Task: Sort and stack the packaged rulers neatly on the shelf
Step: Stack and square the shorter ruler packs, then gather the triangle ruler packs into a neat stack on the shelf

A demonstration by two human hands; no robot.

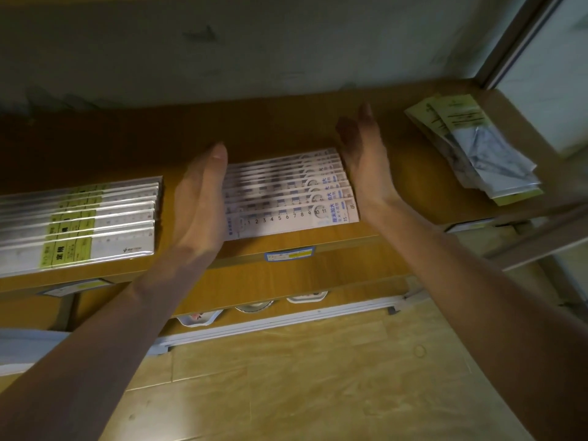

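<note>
A row of white packaged rulers with blue print (pixel 288 195) lies overlapped on the wooden shelf (pixel 286 132), fanned from front to back. My left hand (pixel 199 202) stands on edge with straight fingers against the left ends of these rulers. My right hand (pixel 362 160) stands the same way against their right ends, fingers straight. The rulers sit squeezed between my two palms. A second row of clear-packaged rulers with yellow-green labels (pixel 79 222) lies at the left of the shelf, apart from my hands.
A loose pile of packets with yellow-green headers (pixel 474 148) lies at the shelf's right end near a metal frame post (pixel 509 43). Blue price tags (pixel 289 254) sit on the shelf's front edge. Below are a lower shelf with white items and a wooden floor.
</note>
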